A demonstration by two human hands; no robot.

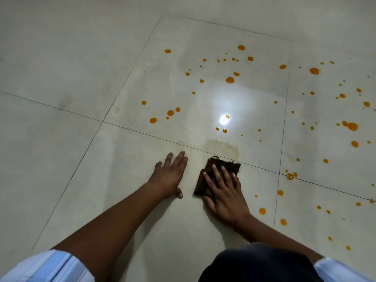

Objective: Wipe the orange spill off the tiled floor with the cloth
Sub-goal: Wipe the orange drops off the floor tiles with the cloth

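Right hand (224, 192) flat, fingers spread, pressing dark cloth (218, 174) onto tiled floor (101, 159) across a grout line. Left hand (169, 176) flat beside it, bracing, holding nothing. Cloth looks soft, limp, light; best palmed flat mid-cloth. Orange spill (230, 80) drops scattered beyond and rightward; likely smears.

Person wears pale-blue sleeves (50, 267) and dark trousers (258, 265)

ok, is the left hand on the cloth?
No, the left hand lies flat on bare tile beside the cloth; only the right hand presses on it.
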